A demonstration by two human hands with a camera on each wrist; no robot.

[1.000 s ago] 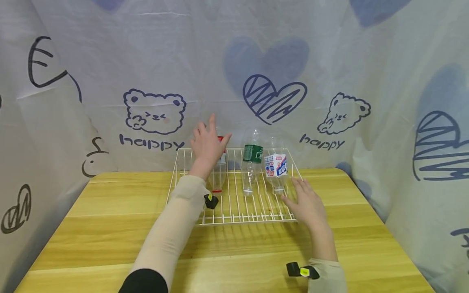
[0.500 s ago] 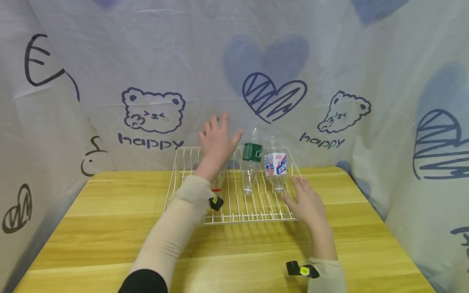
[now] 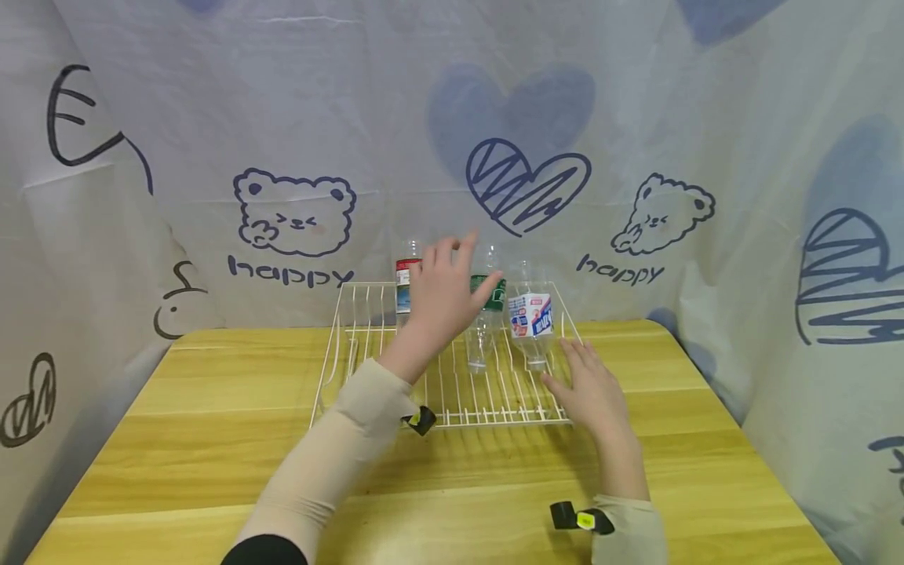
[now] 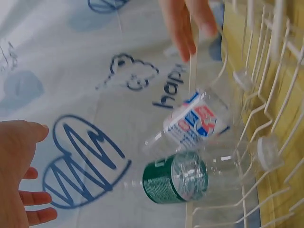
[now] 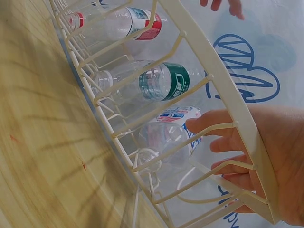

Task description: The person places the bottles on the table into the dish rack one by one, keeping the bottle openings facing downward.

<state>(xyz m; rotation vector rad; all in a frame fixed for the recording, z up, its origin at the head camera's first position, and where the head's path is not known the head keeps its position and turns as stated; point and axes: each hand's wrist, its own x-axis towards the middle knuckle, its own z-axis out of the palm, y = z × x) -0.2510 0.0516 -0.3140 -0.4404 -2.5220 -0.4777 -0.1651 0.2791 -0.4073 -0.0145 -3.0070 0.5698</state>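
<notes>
Three clear plastic bottles lean cap-down in a white wire rack [image 5: 226,95]. The left one [image 3: 406,292] wears a red-and-blue label and, in the right wrist view, a red cap. A green label wraps the middle bottle [image 3: 480,337], whose cap is white. Rightmost is a bottle [image 3: 531,316] with a white, blue and red label. My left hand [image 3: 446,292], fingers spread, hovers over the red- and green-labelled bottles, partly hiding both. In the left wrist view it holds nothing. My right hand [image 3: 595,384] rests at the rack's right side, fingers loosely extended beside the rightmost bottle.
The rack stands at the back of a wooden table [image 3: 678,439]. Behind it hangs a pale curtain [image 3: 395,118] with drawn hearts and bears. Black wrist straps with yellow tags sit at both cuffs.
My left hand has moved right from the red-labelled bottle toward the green-labelled one, uncovering the red label. The right hand and the bottles have stayed in place.
</notes>
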